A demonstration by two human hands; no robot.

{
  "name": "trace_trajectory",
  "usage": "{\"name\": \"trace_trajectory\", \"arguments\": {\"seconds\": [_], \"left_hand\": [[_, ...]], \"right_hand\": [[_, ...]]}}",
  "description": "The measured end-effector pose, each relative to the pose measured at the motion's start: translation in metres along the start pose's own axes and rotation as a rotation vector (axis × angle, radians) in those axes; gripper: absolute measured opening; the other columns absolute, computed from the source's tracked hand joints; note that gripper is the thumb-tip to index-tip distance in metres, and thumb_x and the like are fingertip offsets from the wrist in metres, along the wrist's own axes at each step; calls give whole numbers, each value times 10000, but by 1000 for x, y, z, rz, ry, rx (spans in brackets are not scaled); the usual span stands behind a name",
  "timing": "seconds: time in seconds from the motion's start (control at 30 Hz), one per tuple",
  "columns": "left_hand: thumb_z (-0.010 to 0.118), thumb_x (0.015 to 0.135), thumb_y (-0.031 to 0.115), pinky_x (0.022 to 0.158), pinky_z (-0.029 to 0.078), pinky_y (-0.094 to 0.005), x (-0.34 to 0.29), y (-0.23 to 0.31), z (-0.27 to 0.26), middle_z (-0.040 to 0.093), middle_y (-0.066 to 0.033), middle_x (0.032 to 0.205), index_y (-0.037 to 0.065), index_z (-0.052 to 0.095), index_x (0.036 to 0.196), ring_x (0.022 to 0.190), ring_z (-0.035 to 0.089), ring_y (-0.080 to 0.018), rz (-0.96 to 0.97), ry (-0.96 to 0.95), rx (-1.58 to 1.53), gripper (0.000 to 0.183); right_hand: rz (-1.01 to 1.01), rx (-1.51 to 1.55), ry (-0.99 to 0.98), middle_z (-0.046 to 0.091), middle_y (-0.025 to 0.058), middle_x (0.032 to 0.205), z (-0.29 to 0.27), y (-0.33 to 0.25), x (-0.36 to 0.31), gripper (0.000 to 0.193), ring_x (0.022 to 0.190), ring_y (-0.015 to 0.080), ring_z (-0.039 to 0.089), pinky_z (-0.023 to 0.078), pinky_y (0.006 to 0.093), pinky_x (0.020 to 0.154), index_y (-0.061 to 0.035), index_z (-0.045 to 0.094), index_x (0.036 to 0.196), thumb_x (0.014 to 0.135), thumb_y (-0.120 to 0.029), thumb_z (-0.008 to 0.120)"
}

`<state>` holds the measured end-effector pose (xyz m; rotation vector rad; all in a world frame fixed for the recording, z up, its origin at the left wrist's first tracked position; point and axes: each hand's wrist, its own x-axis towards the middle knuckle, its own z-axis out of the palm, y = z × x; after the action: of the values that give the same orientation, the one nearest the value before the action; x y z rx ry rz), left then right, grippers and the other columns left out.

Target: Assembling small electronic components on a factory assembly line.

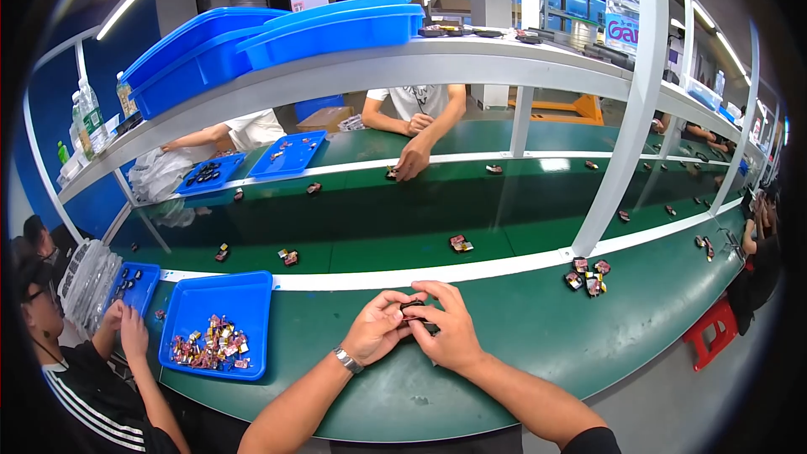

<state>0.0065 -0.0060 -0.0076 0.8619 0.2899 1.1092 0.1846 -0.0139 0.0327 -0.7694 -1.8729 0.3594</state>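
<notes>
Close together above the green bench [538,345], both my hands grip one small black part [412,313], mostly covered by fingers. My left hand [377,328], with a metal watch on the wrist, pinches it from the left. From the right, my right hand [445,325] has its fingers curled over the part's top and side. What kind of part it is cannot be made out. A blue tray [261,319] left of my hands holds a heap of small red, yellow and silver components [210,345]. To the right, several small assemblies [588,276] lie in a cluster.
Beyond a white rail [378,278], small assemblies lie spaced along a dark green belt [370,235]. A metal shelf [504,65] with blue bins [336,34] and bottles spans above. One co-worker sits at left, others across the belt and far right. A red stool [713,335] stands at right.
</notes>
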Motion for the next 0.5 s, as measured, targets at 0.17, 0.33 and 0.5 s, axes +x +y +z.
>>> {"name": "trace_trajectory", "arguments": {"seconds": [0.17,0.33,0.5], "left_hand": [[578,953,72,1010,471,-432,2,-2,8,514,-148,1357,76,515,1175,1184,557,-221,13,78,32,232],[515,979,62,1007,477,-422,2,-5,3,541,-130,1313,43,481,1220,1161,567,-210,24,175,27,244],[501,981,60,1014,472,-425,3,-5,2,577,-113,1252,43,471,1244,1137,577,-203,-10,146,10,265]], "right_hand": [[68,88,-44,563,125,1303,0,8,-1,231,1233,326,487,442,401,990,-63,707,971,744,-22,707],[66,-47,-69,571,128,1270,6,11,-3,260,1205,321,507,464,393,958,-58,690,1003,748,-18,714],[-101,-123,4,614,90,1061,0,16,5,222,972,271,596,518,354,792,-56,684,939,727,-5,723]]}}
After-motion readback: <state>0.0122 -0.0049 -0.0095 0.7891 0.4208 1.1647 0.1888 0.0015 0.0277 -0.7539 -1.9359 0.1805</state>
